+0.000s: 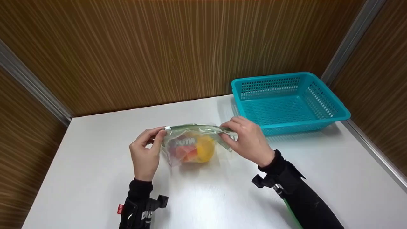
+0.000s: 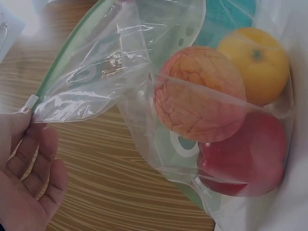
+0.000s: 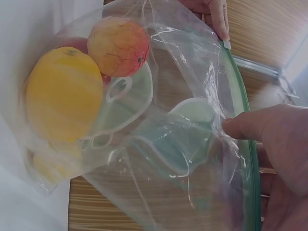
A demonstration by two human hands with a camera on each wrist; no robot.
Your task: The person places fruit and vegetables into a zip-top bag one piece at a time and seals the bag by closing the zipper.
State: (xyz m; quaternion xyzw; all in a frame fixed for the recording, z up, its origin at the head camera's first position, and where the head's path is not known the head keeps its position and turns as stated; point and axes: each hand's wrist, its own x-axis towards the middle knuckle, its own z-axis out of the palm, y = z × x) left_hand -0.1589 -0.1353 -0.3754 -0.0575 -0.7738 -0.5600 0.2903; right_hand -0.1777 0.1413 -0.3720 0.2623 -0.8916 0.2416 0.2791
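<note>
A clear zip bag [image 1: 187, 135] with a green top strip stands on the table, its top edge held up between both hands. My left hand [image 1: 146, 156] pinches the top left corner, at the white slider [image 2: 31, 102]. At the right end, my right hand [image 1: 249, 140] grips the top strip between thumb and fingers. Inside lie an orange [image 2: 255, 67], a wrinkled pinkish-orange round fruit [image 2: 199, 96] and a red apple [image 2: 250, 159]. Low in the bag, the right wrist view also shows a smaller yellow patch [image 3: 57, 161], its kind unclear.
A turquoise perforated basket [image 1: 287, 109] stands at the back right of the white table [image 1: 105, 146], just beyond my right hand. Wood-grain panels [image 1: 152, 51] close off the back and both sides.
</note>
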